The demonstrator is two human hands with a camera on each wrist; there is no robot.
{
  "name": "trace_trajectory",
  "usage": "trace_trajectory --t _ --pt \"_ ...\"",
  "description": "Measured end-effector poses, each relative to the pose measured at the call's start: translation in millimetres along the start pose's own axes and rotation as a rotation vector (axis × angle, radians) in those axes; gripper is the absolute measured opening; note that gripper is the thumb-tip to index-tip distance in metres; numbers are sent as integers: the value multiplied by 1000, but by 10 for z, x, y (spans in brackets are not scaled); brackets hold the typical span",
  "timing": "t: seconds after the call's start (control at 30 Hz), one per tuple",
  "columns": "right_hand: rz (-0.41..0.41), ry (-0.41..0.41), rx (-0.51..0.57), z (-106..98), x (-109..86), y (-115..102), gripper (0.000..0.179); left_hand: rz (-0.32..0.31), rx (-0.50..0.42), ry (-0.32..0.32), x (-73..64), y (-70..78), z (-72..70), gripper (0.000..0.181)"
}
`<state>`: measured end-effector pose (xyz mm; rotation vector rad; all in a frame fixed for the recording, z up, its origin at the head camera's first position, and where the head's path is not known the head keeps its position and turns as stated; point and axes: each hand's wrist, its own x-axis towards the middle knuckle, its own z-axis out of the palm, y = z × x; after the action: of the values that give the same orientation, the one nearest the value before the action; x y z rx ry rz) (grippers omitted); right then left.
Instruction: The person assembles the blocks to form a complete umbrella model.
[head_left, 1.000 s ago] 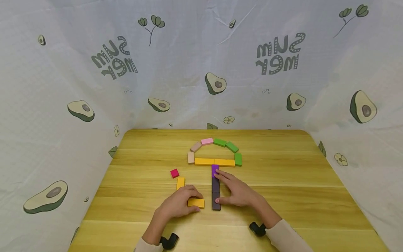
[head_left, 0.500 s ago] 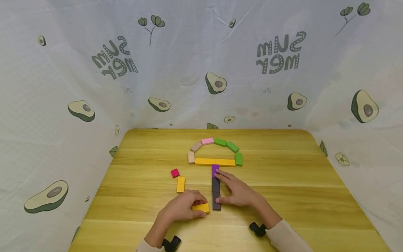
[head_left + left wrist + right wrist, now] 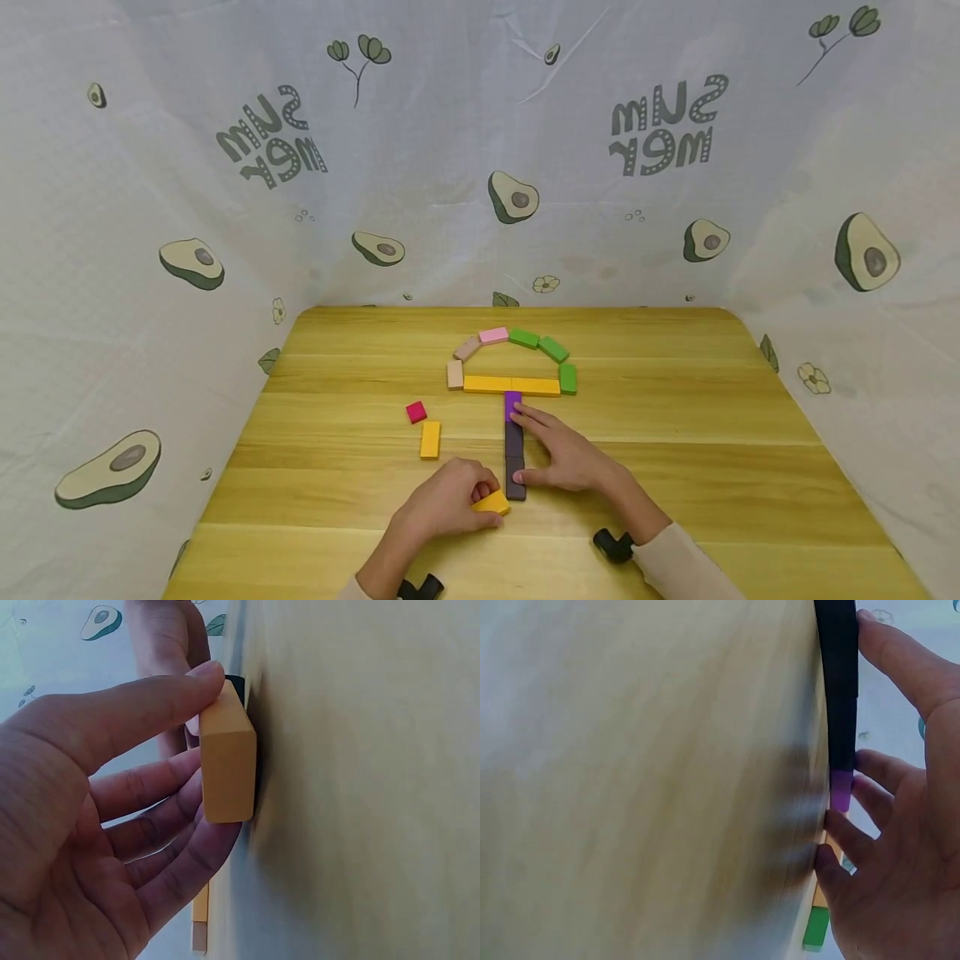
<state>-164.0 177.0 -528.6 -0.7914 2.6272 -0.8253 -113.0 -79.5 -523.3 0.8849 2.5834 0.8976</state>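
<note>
My left hand (image 3: 446,500) pinches a yellow block (image 3: 492,502) between thumb and fingers, just off the near end of a dark column. In the left wrist view that block (image 3: 229,776) is seen end-on, thumb on one side and fingers on the other; whether it touches the column cannot be told. The column consists of a purple block (image 3: 512,397) and two dark blocks (image 3: 513,442) laid end to end. My right hand (image 3: 566,454) rests on it with spread fingers, fingertips at the purple block and thumb on the nearest dark block.
Two yellow blocks (image 3: 487,384) form a bar at the column's far end. Above it curve beige, pink and green blocks (image 3: 523,338). A loose yellow block (image 3: 431,440) and a small red block (image 3: 416,412) lie to the left on the wooden table (image 3: 675,375).
My left hand has moved right and nearer to me with its yellow block, now tilted beside the column's near end. The other yellow block at left has come into full view. My right hand has stayed still.
</note>
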Motion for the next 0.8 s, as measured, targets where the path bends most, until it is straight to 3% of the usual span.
trace_trajectory --t 0.8 --pt "7 2 23 9 1 -12 95 0 -32 12 4 -3 92 26"
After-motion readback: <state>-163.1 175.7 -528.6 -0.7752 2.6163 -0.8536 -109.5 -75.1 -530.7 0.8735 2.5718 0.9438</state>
